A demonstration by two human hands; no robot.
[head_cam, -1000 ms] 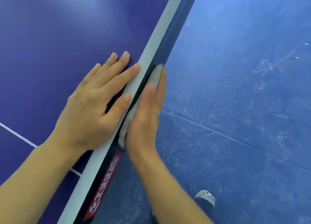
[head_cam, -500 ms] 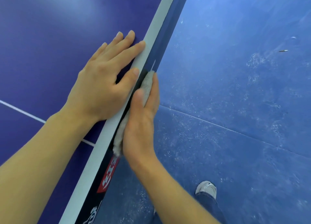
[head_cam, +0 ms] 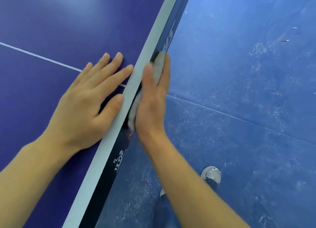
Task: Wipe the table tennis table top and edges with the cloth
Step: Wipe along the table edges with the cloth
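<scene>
While the left hand [head_cam: 85, 104] lies flat on the tabletop [head_cam: 59, 22], fingers straight and spread beside the white border [head_cam: 153, 39], the right hand [head_cam: 152, 97] presses the cloth [head_cam: 158, 65] against the dark side edge [head_cam: 101, 193] with straight fingers. Cloth's sandwiched between palm and edge, its tip peeking past the fingertips!

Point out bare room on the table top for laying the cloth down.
Free: purple table top beyond the thin white line, and left of the left hand. Crowded: the dark side edge where the right hand presses the grey cloth.
</scene>
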